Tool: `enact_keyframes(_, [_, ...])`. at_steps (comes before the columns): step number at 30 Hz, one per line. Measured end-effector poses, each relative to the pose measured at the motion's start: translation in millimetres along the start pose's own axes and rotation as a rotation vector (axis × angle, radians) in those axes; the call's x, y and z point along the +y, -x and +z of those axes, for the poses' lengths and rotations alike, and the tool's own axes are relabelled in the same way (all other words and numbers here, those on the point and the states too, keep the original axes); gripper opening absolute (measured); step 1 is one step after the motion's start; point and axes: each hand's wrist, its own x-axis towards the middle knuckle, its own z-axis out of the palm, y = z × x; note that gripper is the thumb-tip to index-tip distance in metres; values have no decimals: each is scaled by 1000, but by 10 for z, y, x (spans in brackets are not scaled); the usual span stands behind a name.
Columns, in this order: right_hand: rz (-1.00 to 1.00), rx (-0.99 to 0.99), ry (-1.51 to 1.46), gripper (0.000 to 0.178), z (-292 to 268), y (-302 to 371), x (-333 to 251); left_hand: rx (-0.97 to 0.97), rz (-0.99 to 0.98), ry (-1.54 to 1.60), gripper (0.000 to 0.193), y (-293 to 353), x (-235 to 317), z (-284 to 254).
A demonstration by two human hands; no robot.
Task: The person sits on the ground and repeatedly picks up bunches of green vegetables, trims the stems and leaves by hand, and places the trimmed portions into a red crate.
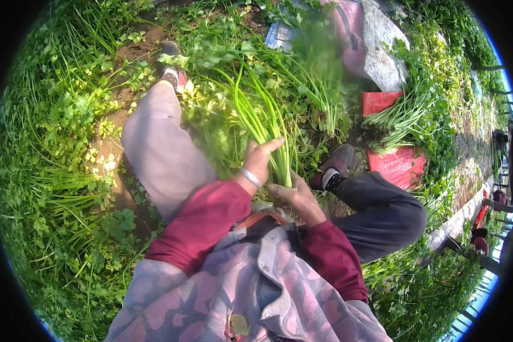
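Note:
A bunch of long green celery stalks [262, 117] slants up and away in front of my lap. Around its lower part my left hand [256, 163] is closed, the thumb lying across the stalks and a pale band at the wrist. My right hand [300, 199] is at the pale root end, its fingers closed against the base; some of its fingertips are hidden behind the stalks. The leafy tops of the bunch blur into the plants behind.
Leafy celery plants [57, 188] grow thickly at left. Beyond my right shoe [337, 159] lies a pile of cut celery [402, 122] across a red sheet [402, 167]. Pink cloth [350, 34] and a whitish sack [382, 45] lie farther off.

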Motion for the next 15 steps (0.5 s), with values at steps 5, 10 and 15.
enact_keyframes(5, [-911, 388, 599, 52, 261, 59, -464, -253, 381, -76, 22, 259, 637, 281])
enact_keyframes(10, [-262, 104, 113, 40, 217, -318, -245, -262, 39, -80, 41, -299, 443, -29])
enact_keyframes(15, [-138, 120, 510, 45, 100, -607, 140, -231, -288, 239, 42, -799, 5, -535])
